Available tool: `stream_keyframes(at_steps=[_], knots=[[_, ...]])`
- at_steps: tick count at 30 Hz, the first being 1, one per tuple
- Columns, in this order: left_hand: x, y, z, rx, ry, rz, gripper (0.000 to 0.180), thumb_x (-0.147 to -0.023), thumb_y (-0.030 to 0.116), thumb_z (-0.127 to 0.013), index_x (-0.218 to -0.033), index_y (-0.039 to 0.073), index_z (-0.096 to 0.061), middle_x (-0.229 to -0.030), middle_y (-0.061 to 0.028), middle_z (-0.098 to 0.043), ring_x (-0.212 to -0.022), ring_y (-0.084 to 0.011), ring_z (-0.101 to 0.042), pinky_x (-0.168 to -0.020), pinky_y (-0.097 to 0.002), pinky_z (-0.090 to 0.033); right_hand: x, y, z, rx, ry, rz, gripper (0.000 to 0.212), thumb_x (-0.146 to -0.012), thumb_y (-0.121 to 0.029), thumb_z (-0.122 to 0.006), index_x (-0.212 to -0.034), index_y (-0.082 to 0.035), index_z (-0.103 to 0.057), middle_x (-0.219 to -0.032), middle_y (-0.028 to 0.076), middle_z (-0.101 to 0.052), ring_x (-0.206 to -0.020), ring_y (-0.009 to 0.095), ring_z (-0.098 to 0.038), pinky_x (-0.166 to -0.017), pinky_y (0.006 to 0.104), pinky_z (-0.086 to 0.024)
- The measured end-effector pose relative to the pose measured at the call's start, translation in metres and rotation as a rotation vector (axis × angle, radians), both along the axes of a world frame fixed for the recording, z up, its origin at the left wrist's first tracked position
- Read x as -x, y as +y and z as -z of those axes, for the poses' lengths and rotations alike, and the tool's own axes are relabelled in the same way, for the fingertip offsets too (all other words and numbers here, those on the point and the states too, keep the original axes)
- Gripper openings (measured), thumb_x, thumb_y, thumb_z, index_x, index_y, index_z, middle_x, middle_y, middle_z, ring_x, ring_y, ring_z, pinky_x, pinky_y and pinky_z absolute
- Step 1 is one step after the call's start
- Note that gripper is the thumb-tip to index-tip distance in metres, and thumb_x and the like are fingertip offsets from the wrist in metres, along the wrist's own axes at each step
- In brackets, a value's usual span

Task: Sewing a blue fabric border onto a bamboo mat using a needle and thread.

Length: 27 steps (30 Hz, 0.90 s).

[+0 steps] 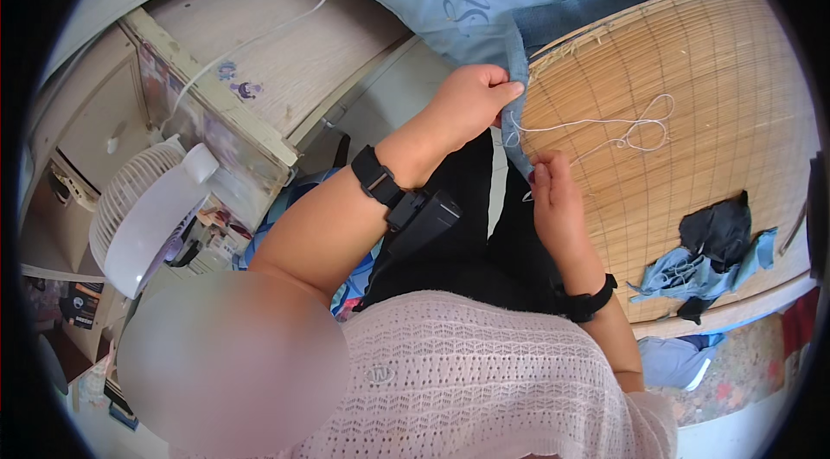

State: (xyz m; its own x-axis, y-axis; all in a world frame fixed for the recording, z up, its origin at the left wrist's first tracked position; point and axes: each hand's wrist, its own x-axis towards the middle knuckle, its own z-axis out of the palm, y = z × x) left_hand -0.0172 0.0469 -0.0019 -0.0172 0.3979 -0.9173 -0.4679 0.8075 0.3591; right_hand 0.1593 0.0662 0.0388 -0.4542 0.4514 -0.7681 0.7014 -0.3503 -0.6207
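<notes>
Left hand (477,103): closed, pinching the denim (515,53)
Right hand (558,204): curled at the denim's near end; cannot tell its grip
Denim: along the mat's (605,57) left edge
Thread (641,121): looped on the mat
Scraps (718,232): mat's near right part

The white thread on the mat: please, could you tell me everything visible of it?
The thin white thread looks slack. It lies in loose, crossing loops on the tan slatted mat. One stretch runs left to the faded blue denim strip, where small loops gather; another slants down toward the right hand. Whether the fingers hold it is unclear.
</notes>
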Motion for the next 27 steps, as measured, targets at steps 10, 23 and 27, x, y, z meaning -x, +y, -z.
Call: stream_keyframes(at_steps=[10, 23, 27], knots=[[-0.001, -0.002, 0.007, 0.008, -0.024, -0.021, 0.019, -0.087, 0.014, -0.049, -0.092, -0.002, -0.057, -0.083, -0.0065, -0.06, -0.071, -0.0144, -0.059, -0.066, -0.0286, -0.05, 0.007, 0.001, 0.013, 0.073, 0.143, -0.066, 0.008, -0.088, -0.011, -0.045, -0.091, -0.006, -0.051, -0.071, 0.01, -0.052, -0.065, 0.022, -0.053, -0.059, 0.031, -0.042], [-0.011, -0.005, 0.02, 0.08, 0.013, -0.04, 0.017, -0.084, 0.018, -0.054, -0.085, 0.001, -0.06, -0.072, -0.0012, -0.058, -0.059, -0.0093, -0.049, -0.055, -0.0238, -0.041, -0.015, 0.031, -0.01, 0.584, 0.417, 0.238, 0.01, -0.091, -0.011, -0.042, -0.089, -0.005, -0.051, -0.075, -0.002, -0.045, -0.065, 0.005, -0.039, -0.058, 0.0174, -0.034], [-0.012, -0.001, 0.016, 0.082, 0.006, -0.079, 0.018, -0.084, 0.018, -0.054, -0.085, 0.001, -0.06, -0.073, -0.0019, -0.058, -0.059, -0.0101, -0.05, -0.056, -0.0243, -0.041, -0.021, 0.029, -0.01, 0.657, 0.463, 0.393, 0.01, -0.091, -0.013, -0.042, -0.089, -0.006, -0.05, -0.072, -0.002, -0.044, -0.06, 0.004, -0.036, -0.053, 0.0175, -0.031]])
